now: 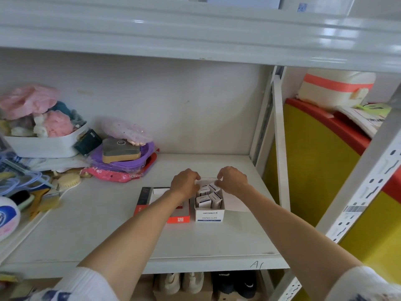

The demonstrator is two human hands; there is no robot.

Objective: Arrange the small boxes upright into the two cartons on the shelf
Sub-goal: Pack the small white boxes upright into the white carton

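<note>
A white carton (209, 215) marked PAPER CLIPS stands on the white shelf (108, 224), with several small white and blue boxes (209, 197) upright inside it. An orange and red carton (179, 217) sits just left of it, partly hidden by my left forearm. My left hand (184, 183) reaches over the white carton's far left corner, fingers curled down among the small boxes. Over the far right corner, my right hand (233, 179) pinches at a small box (213, 187). Whether either hand grips a box is not clear.
Clutter fills the shelf's left side: a white bin (43, 144) of pink and teal items, purple bags (123, 157), brushes (69, 181). A white upright post (280, 148) bounds the shelf on the right, with a yellow and red panel (314, 170) beyond. Shoes (193, 283) sit below.
</note>
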